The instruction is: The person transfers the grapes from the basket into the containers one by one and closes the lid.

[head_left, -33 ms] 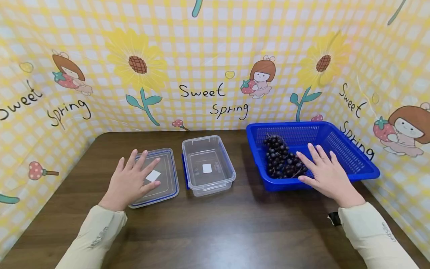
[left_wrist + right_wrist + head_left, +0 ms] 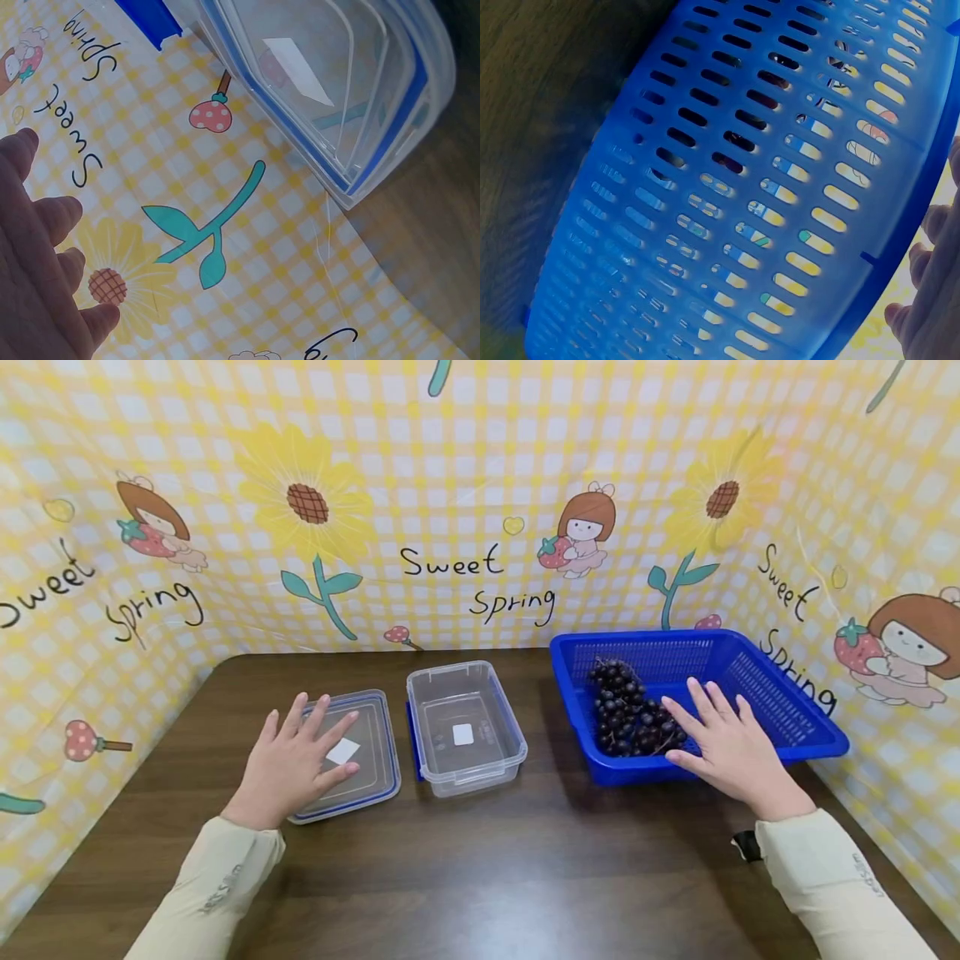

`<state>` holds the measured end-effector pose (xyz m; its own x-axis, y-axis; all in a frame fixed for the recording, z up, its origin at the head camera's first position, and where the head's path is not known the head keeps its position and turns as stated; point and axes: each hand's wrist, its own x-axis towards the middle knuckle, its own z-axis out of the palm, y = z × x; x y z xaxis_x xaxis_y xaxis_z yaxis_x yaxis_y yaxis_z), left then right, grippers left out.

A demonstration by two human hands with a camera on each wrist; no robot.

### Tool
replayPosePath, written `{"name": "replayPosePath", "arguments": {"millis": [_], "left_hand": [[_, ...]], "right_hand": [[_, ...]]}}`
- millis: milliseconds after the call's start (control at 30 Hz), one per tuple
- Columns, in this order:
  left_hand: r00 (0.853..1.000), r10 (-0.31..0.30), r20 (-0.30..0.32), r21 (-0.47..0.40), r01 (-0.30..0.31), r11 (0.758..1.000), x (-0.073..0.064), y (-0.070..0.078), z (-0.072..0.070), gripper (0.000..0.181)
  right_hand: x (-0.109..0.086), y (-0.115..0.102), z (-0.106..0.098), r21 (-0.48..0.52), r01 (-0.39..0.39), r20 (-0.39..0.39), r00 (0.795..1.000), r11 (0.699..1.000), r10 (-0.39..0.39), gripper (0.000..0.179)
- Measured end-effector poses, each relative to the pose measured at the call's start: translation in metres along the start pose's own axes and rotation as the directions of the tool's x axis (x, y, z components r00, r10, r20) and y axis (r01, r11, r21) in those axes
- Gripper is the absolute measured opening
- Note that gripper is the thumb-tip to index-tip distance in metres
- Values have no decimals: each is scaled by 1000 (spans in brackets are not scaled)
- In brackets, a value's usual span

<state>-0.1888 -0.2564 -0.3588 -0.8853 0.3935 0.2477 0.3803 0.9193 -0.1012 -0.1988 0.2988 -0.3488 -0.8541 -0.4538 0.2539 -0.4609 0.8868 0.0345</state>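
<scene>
My left hand (image 2: 287,768) has its fingers spread over a clear plastic lid (image 2: 372,727) with a blue seal and a white label. Part of that lid is hidden under the hand in the head view. In the left wrist view the lid (image 2: 352,52) is at upper right, the fingers at the left edge. On the right, my other hand (image 2: 731,752) spreads its fingers above the near rim of a blue slotted plastic basket (image 2: 626,771). Dark grapes (image 2: 618,702) lie in the basket's left part, close to the fingertips. Neither hand holds anything.
A clear plastic box (image 2: 474,782), uncovered, stands between the lid and the basket. A blue latch flap (image 2: 413,743) hangs along its left side, and a white label is on its bottom. Behind the brown wooden table (image 2: 465,877) rises a yellow checked cloth (image 2: 450,485).
</scene>
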Motion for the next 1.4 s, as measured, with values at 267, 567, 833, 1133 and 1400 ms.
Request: {"name": "replayPosePath", "arguments": {"millis": [267, 567, 833, 1133, 1400], "left_hand": [[999, 34, 39, 2, -35, 999, 3, 3, 2, 74], [994, 10, 113, -236, 17, 972, 22, -2, 11, 68], [978, 83, 190, -324, -18, 946, 48, 8, 15, 69], [971, 112, 211, -331, -37, 943, 66, 20, 20, 70], [971, 117, 208, -303, -50, 952, 73, 23, 22, 68]], "right_hand": [[8, 0, -11, -52, -12, 46, 999, 999, 15, 76], [30, 5, -31, 115, -6, 69, 998, 993, -2, 72], [49, 13, -50, 342, -190, 269, 958, 921, 98, 74], [70, 29, -57, 374, -400, 471, 859, 837, 200, 76], [92, 28, -54, 444, -548, 605, 767, 709, 215, 78]]}}
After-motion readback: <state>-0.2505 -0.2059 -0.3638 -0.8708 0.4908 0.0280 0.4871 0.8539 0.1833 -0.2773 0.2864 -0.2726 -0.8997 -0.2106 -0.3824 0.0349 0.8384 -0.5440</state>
